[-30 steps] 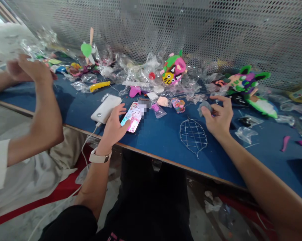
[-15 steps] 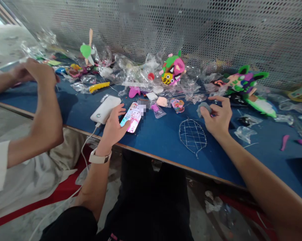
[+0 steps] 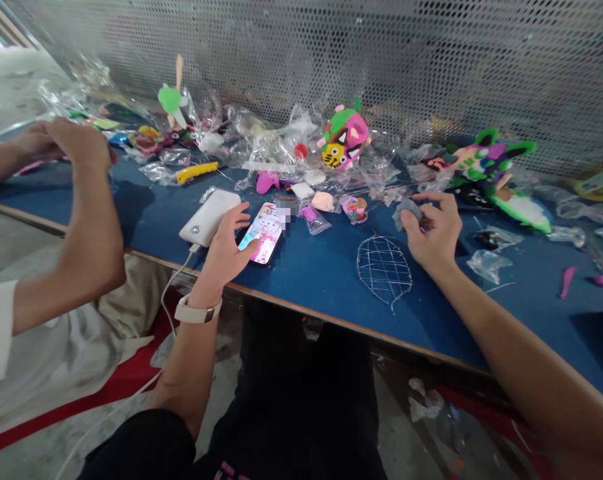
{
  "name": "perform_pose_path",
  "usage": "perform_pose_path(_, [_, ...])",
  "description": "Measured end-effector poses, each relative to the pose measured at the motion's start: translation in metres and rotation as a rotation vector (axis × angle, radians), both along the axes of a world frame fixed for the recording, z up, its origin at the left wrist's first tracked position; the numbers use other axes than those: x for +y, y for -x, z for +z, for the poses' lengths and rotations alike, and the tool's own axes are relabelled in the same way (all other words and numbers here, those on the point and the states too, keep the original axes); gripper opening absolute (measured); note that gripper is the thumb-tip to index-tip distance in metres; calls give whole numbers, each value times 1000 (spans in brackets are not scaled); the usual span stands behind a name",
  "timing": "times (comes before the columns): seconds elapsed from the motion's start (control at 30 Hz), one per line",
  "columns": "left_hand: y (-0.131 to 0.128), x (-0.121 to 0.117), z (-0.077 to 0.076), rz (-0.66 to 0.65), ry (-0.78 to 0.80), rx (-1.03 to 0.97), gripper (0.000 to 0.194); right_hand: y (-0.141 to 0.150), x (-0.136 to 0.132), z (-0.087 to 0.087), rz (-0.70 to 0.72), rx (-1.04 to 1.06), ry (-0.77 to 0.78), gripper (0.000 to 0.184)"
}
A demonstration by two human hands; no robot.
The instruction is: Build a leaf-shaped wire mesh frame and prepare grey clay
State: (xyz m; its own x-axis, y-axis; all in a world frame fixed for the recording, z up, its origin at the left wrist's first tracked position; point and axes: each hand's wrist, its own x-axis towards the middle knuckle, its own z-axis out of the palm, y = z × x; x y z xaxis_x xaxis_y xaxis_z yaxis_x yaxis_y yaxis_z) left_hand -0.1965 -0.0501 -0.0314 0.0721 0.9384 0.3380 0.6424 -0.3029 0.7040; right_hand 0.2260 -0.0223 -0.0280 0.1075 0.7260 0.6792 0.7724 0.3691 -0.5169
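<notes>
My left hand [image 3: 226, 252] is open, its thumb over the lit screen of a phone [image 3: 267, 235] that lies on the blue table. The other fingers rest by the edge of a white power bank [image 3: 210, 219], which has a white cable [image 3: 169, 303] plugged in. My right hand [image 3: 435, 230] pinches a lump of grey clay [image 3: 408, 212] between thumb and fingers. Just left of that hand, a leaf-shaped wire frame [image 3: 384, 270] lies flat on the table.
Clay in bags [image 3: 314, 219], a yellow cutter [image 3: 197, 172] and crumpled plastic wrap [image 3: 261, 140] lie behind. A painted cat-faced clay mask [image 3: 345, 140] and a green-eared clay figure [image 3: 491, 160] stand near the perforated metal panel [image 3: 406, 60]. A co-worker's arm [image 3: 89, 200] is at left.
The phone's screen display has changed under my left thumb. My right hand still pinches the grey clay, with little movement.
</notes>
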Motion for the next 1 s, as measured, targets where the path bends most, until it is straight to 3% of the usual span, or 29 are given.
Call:
perform_pose_path(0.47, [-4,4,2,73,43,-20,80,-6,6,-8,7,-48,-27,26])
perform_pose_path(0.67, [-4,-1,3,68,77,-46,71,-6,6,-8,25,-44,-41,25])
perform_pose_path(0.9, [-14,-27,10,-27,53,182,107,-5,5,-6,14,-58,-36,25])
perform_pose_path(1.0, [-15,-32,12,-28,67,217,110,-5,4,-6,14,-59,-42,25])
